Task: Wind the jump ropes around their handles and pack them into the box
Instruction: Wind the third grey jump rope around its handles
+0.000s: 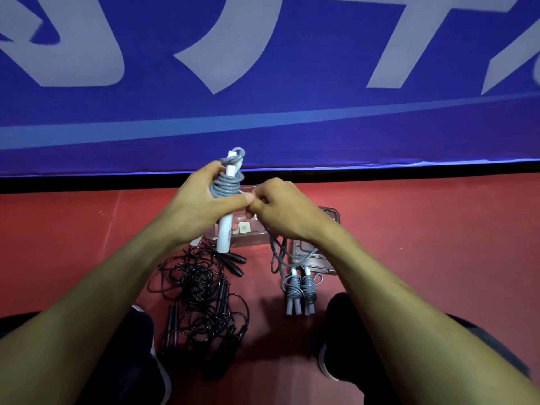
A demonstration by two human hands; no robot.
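Red floor [409,229], blue banner [263,118] at 12 o'clock. Left hand [198,206] gripped white handles [225,235] wound with grey rope [226,187]; right hand [280,214] pinched the rope's tail. Clear box [248,241] beneath the hands.

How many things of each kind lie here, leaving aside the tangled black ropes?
Wound grey jump rope bundles on the floor: 2
Half-wound grey jump rope, held: 1
Clear box pieces: 2
Total: 5
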